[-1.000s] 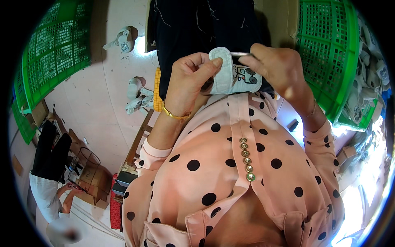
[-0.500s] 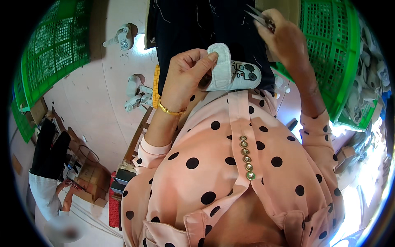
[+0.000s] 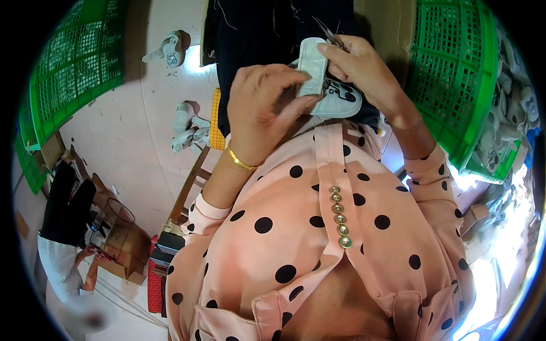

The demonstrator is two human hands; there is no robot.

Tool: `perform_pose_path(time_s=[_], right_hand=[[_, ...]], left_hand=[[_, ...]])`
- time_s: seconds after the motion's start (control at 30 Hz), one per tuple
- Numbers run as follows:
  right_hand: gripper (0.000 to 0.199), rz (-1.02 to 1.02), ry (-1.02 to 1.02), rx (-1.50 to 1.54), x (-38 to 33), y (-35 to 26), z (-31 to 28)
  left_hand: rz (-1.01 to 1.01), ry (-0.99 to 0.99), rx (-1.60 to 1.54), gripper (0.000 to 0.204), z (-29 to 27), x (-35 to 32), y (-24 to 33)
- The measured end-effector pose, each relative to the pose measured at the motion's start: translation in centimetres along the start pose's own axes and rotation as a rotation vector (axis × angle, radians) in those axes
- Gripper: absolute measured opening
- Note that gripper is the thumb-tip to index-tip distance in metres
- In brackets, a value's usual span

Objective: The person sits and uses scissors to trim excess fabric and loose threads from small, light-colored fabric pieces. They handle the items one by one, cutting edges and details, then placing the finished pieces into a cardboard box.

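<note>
On my dark-trousered lap lies a white shoe upper (image 3: 340, 107) with black printed patterns on its toe. Its pale strap (image 3: 311, 67) stands raised across it. My right hand (image 3: 359, 61) holds small pointed scissors (image 3: 325, 29), blades pointing up and left, while its thumb presses on the strap's top end. Beside the strap's left edge is my left hand (image 3: 263, 101), thumb and fingers apart, the thumb tip at the strap's lower part. That hand hides the upper's left end. The scissors' handles are mostly covered by my right fingers.
Green plastic baskets stand at left (image 3: 77, 68) and right (image 3: 449, 85); white shoe parts (image 3: 500, 119) fill the right side. More white shoe pieces (image 3: 172, 48) lie on the floor at left. Further off, a person (image 3: 62, 250) works near a cardboard box (image 3: 126, 250).
My right hand has come down and left with the scissors, onto the strap's top. My left hand has loosened its pinch and spread its fingers. The strap stands higher.
</note>
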State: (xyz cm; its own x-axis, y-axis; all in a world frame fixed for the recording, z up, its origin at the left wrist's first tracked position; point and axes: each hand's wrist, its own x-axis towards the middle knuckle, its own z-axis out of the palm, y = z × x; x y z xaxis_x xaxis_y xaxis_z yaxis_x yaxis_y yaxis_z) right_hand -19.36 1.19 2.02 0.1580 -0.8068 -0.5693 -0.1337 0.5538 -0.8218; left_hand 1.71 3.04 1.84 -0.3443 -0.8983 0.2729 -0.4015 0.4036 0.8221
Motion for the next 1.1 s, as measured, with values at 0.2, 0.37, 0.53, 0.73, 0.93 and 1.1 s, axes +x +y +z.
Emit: perform_pose_path(time_s=[0.2, 0.37, 0.53, 0.73, 0.93, 1.1], right_hand=[[0.027, 0.0, 0.038, 0.148, -0.5, -0.2, 1.6], [0.027, -0.011, 0.062, 0.113, -0.3, 0.1, 1.4], [0.03, 0.037, 0.079, 0.105, -0.4, 0.5, 1.3], [0.036, -0.003, -0.03, -0.167, -1.3, -0.5, 0.7], [0.03, -0.016, -0.12, -0.269, -3.1, -0.6, -0.1], [0.021, -0.095, -0.123, -0.192, -3.4, -0.2, 0.6]], left_hand=[[0.187, 0.054, 0.264, 0.024, 2.1, -0.2, 0.0], [0.135, -0.064, 0.168, 0.014, 2.2, 0.0, 0.3], [-0.138, -0.274, -0.358, 0.014, -0.8, -0.3, 1.1], [-0.528, -0.067, -0.434, 0.02, 0.7, -0.1, -0.3], [-0.711, -0.194, -0.745, 0.018, 1.2, 1.1, -0.1], [-0.745, -0.158, -0.869, 0.016, 1.2, 0.7, -0.2]])
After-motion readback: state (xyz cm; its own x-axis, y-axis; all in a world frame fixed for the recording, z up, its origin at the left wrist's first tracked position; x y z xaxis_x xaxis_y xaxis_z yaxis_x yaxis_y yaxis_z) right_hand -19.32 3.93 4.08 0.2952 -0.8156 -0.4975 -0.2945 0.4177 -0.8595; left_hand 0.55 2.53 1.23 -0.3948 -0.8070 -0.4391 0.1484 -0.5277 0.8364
